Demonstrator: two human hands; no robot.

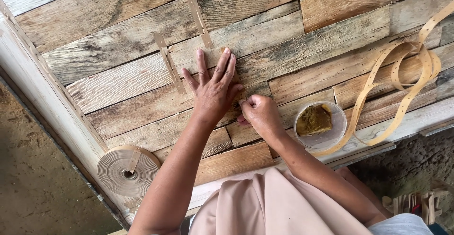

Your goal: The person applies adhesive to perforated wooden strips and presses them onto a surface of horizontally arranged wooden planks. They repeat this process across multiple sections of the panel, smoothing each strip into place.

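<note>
Left hand (213, 90) flat on tape strip (240, 93)

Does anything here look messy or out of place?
The loose perforated tape at the right lies in tangled loops that trail past the panel's edge, unlike the neatly wound tape roll. The strips already stuck down sit at slightly different angles.

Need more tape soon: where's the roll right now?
In the head view, the tape roll lies lower left on the wooden panel, left of the left forearm.

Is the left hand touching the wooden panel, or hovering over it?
Touching. The head view shows the left hand lying flat, fingers spread, on the wooden panel, with no gap or shadow beneath it.
</note>
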